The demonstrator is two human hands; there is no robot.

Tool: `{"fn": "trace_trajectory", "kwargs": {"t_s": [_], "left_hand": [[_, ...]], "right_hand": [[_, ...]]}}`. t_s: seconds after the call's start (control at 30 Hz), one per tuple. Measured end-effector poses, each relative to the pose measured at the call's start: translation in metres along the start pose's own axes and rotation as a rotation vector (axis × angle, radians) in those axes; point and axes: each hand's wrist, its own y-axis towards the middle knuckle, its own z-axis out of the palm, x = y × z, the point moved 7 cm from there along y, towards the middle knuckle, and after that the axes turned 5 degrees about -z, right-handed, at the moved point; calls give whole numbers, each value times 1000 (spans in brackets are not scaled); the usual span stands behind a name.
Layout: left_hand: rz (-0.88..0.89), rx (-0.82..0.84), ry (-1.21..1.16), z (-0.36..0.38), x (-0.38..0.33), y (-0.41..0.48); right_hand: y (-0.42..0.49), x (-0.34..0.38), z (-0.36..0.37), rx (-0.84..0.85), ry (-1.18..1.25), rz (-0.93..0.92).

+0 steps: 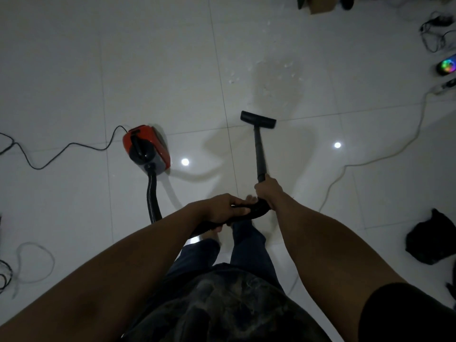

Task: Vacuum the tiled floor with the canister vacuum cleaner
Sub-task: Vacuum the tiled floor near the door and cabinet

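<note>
A red and black canister vacuum [146, 149] stands on the white tiled floor [74, 70] at my left front. Its black hose [153, 201] curves from the canister back to my hands. My left hand [223, 208] grips the hose end at the handle. My right hand [267, 192] grips the lower end of the black wand [259, 151]. The wand runs forward to the flat floor head [258, 120], which lies on the tiles. Small pale scraps [269, 70] lie scattered on the floor just beyond the head.
The vacuum's black power cord [61, 149] trails left from the canister. A white cable [385, 154] snakes along the right. A black bag [434, 238] lies at right, more cables [436, 33] and a glowing device [447, 66] at far right, a cardboard box [320, 6] at the top.
</note>
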Motion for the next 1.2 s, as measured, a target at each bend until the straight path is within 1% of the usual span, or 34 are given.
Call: {"fn": "trace_trajectory", "kwargs": {"t_s": [0.2, 0.33, 0.53, 0.67, 0.83, 0.97, 1.03, 1.2], "left_hand": [[-20, -51, -33, -36, -21, 25], [-76, -77, -93, -59, -40, 32], [-87, -110, -151, -104, -76, 57], [-81, -144, -207, -135, -95, 71], [-86, -184, -237, -173, -110, 79], [-85, -210, -211, -219, -105, 95], [-93, -197, -195, -244, -104, 101], [-66, -170, -264, -318, -116, 104]], "right_hand": [[35, 40, -33, 41, -162, -80], [58, 68, -52, 97, -175, -107], [99, 108, -88, 145, -159, -122], [128, 138, -109, 163, -195, -149], [153, 174, -123, 190, -204, -152], [178, 215, -129, 190, -193, -165], [192, 238, -132, 179, -208, -174], [228, 302, -144, 147, -232, -147]]}}
